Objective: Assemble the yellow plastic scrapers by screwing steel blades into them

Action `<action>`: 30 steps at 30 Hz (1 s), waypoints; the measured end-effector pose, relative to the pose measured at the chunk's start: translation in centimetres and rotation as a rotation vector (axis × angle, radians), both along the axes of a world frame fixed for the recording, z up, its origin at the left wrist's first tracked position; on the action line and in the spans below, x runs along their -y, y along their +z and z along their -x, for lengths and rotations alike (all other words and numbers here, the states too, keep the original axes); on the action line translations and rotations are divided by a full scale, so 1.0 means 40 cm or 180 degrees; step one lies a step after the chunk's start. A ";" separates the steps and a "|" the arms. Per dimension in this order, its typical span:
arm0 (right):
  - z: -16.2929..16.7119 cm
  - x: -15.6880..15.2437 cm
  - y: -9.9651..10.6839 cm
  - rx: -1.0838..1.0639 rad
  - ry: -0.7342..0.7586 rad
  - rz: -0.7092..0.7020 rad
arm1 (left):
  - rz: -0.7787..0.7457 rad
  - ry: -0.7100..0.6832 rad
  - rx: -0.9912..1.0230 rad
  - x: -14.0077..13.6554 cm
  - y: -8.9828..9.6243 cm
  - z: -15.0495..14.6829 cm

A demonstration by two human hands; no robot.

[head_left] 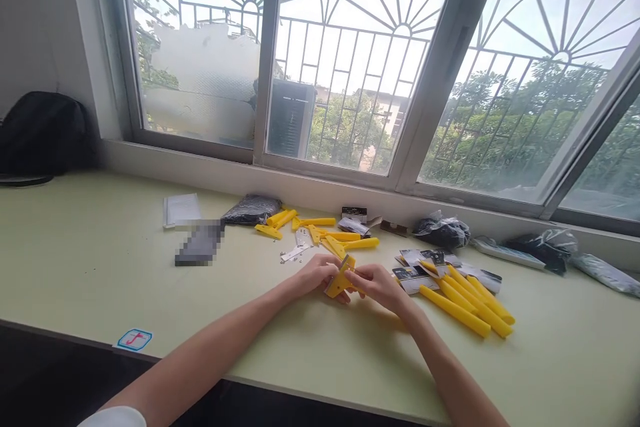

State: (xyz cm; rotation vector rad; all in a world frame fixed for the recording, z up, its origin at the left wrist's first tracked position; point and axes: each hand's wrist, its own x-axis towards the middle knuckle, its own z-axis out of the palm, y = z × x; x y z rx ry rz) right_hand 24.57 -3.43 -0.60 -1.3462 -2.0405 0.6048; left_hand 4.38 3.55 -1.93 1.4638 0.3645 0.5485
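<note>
Both my hands hold one yellow scraper (338, 284) above the table. My left hand (320, 275) grips its head from the left side, fingers closed around it. From the right, my right hand (373, 282) pinches the scraper near the middle, thumb and finger pressed to it. Just beyond my hands lie flat metal plates (295, 253) and several tiny screws. Further yellow scrapers (353, 240) rest behind them. To the right, yellow handles (467, 300) lie in a pile with printed cards (411, 279).
Along the window sill are a dark plastic-wrapped packet (251, 209), a white packet (181, 209) and dark bagged items (442, 231). A dark, blurred-out flat object (199, 244) lies on the left of the table. A black bag (45, 133) stands at far left. A paper label (135, 339) marks the front edge.
</note>
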 end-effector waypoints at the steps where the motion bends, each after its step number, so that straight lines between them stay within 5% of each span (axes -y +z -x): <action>1: -0.001 -0.002 0.000 -0.0045 0.0030 0.0055 | 0.0017 0.0001 -0.0006 0.001 0.000 0.001; 11: -0.005 -0.014 -0.016 -0.0139 -0.0063 0.0154 | -0.0070 -0.0191 0.0060 -0.011 -0.015 0.020; 18: 0.049 0.011 -0.011 0.0000 -0.0056 -0.0054 | -0.0567 -0.0316 0.0058 0.006 -0.021 0.067; 25: 0.098 0.013 0.027 -0.0325 -0.0447 -0.1285 | -0.2103 0.0279 0.0182 0.012 -0.034 0.190; 30: 0.073 -0.072 0.028 -0.0556 -0.1081 -0.1531 | -0.3642 -0.0019 0.0213 0.015 -0.029 0.232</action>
